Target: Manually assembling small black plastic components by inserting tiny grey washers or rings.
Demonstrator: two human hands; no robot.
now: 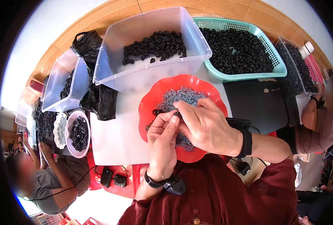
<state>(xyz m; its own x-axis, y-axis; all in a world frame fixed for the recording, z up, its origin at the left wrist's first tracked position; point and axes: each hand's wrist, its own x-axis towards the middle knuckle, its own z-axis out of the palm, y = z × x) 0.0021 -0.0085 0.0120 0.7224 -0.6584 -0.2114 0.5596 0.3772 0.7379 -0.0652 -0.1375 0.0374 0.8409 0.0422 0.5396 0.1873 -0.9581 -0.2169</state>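
Over a red scalloped plate (145, 93), my two hands meet with their fingertips together. My left hand (162, 148) pinches a small black ring-shaped part (178, 114) between thumb and fingers. The fingers of my right hand (209, 129) are bent closed against that same part from the right; whatever they hold is too small or hidden to name. Small grey, shiny pieces (185, 95) lie heaped in the plate, partly covered by my hands. Another black ring part (157, 111) shows just beyond my left fingers.
Beyond the plate stand a clear plastic bin (151, 73) and a green basket (245, 78), both holding black ring parts. A black plastic bag (102, 101) hangs left of the bin. A pink bowl (88, 140) sits farther left. People work at both sides.
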